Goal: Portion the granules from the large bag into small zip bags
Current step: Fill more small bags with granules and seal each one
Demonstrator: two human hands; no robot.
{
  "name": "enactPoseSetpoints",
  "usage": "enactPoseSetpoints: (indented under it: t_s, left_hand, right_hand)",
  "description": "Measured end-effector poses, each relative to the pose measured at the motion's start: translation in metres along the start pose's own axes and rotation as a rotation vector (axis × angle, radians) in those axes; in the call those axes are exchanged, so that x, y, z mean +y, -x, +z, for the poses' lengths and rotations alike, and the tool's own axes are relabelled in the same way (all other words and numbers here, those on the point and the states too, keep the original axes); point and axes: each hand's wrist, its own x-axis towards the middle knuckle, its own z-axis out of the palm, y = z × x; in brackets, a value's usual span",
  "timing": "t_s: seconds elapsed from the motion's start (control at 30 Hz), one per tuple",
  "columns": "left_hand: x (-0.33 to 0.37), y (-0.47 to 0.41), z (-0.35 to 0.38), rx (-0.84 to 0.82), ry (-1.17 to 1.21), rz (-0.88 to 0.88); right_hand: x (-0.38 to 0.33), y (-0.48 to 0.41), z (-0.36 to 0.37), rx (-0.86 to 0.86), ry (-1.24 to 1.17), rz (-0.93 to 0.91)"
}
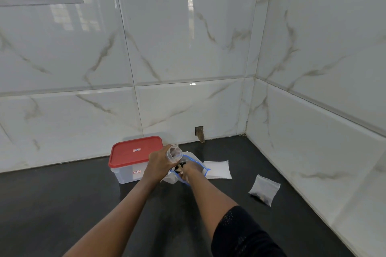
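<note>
My left hand grips a clear plastic cup, tilted with its mouth facing me, just above the large bag. The large bag has a blue zip rim and stands open on the dark counter, with dark granules showing inside. My right hand reaches into the bag's mouth, its fingers curled on the blue rim. A small zip bag with dark granules at its bottom lies flat to the right. A stack of white flat bags lies behind the large bag.
A clear box with a red lid stands left of the hands against the tiled back wall. The right wall meets it in a corner. The dark counter stretches to the front left.
</note>
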Motion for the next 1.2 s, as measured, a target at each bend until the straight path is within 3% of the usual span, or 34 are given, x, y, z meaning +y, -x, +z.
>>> enactPoseSetpoints:
  t_s: [0.2, 0.27, 0.37, 0.47, 0.6, 1.03, 1.2]
  left_hand:
    - [-0.001, -0.003, 0.008, 0.010, -0.103, -0.096]
    - [0.003, -0.005, 0.011, 0.008, -0.124, -0.133]
    - [0.005, -0.007, 0.014, 0.005, -0.135, -0.158]
    - [0.007, -0.004, 0.015, -0.037, -0.119, -0.174]
    - [0.008, 0.000, 0.014, -0.090, -0.124, -0.216]
    - [0.027, 0.010, 0.008, -0.084, 0.061, -0.395]
    - [0.027, 0.013, 0.009, -0.089, 0.124, -0.425]
  right_hand:
    - [-0.002, 0.007, -0.008, 0.132, 0.020, -0.067]
    - [-0.004, 0.009, -0.007, 0.169, 0.102, -0.132]
    - [-0.007, 0.014, -0.013, 0.191, 0.473, -0.233]
    - [-0.008, 0.016, -0.018, 0.152, 0.428, -0.224]
    - [-0.008, 0.019, -0.027, 0.225, 0.569, -0.241]
    - [-0.040, 0.053, -0.089, 0.188, 0.391, -0.230]
    - [-0.060, 0.065, -0.108, 0.152, 0.482, -0.187]
